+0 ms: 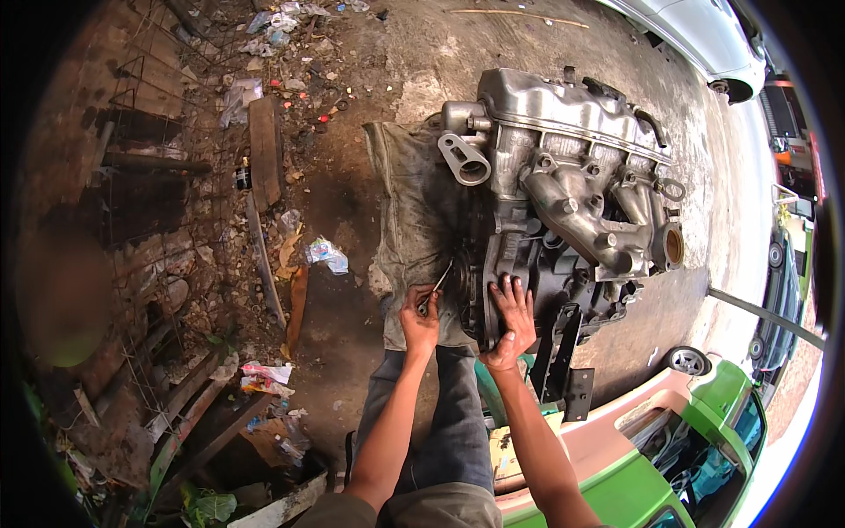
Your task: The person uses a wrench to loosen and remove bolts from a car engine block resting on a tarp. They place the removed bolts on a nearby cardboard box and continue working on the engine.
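A large car engine stands in front of me, with a silver ribbed top cover, a pale exhaust manifold and a dark, oily block. My left hand is closed round a slim silver metal tool, its thin tip pointing up toward the block's dark left end; whether it touches is hard to see. Spread flat, my right hand presses its fingers against the lower near side of the block and holds nothing. A stained grey-brown cloth lies beside and partly under the engine.
Litter, a wooden plank and a crumpled plastic wrapper lie on the dirt to the left. A black metal bracket stands near my right forearm. A green and pink vehicle is at the lower right, a silver car at the upper right.
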`<state>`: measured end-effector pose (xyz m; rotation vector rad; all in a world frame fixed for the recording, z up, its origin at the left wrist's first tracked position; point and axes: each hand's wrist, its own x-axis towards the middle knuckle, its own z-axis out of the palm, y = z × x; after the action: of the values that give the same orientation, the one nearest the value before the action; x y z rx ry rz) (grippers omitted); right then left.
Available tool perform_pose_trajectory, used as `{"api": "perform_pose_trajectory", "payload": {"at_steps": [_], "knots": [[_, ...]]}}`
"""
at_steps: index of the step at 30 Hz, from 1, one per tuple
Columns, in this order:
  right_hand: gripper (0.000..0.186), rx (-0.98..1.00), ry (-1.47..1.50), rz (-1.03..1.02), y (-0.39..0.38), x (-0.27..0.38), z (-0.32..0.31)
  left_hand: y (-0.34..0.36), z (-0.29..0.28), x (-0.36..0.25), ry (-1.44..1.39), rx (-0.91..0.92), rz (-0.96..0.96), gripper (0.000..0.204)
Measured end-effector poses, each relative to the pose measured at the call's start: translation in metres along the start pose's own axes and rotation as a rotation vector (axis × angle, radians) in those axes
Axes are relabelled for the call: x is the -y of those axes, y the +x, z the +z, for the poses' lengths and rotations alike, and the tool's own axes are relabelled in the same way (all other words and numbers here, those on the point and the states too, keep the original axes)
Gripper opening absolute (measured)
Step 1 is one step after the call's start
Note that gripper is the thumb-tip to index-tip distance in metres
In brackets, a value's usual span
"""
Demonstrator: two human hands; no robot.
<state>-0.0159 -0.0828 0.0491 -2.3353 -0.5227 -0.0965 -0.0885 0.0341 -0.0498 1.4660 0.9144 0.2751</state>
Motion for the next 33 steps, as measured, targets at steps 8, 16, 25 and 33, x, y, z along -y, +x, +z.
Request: {"api": "perform_pose_trajectory", "payload": {"at_steps": [8,16,25,33], "knots": [[0.070,-0.003,-0.001,-0.009,0.000,0.000,0.000,-0.004,0.007,-0.002,0.280,0.043,0.187,0.050],[0.070,-0.002,-0.010,-0.016,-0.001,-0.001,0.000,-0.011,0.011,0.008,0.210,0.100,0.188,0.062],[0.069,-0.001,-0.007,-0.013,-0.002,-0.002,0.001,-0.018,0.021,0.013,0.187,0.127,0.165,0.054],[0.069,-0.002,-0.010,-0.008,-0.002,-0.002,0.002,-0.015,0.021,0.018,0.232,0.126,0.275,0.051]]}}
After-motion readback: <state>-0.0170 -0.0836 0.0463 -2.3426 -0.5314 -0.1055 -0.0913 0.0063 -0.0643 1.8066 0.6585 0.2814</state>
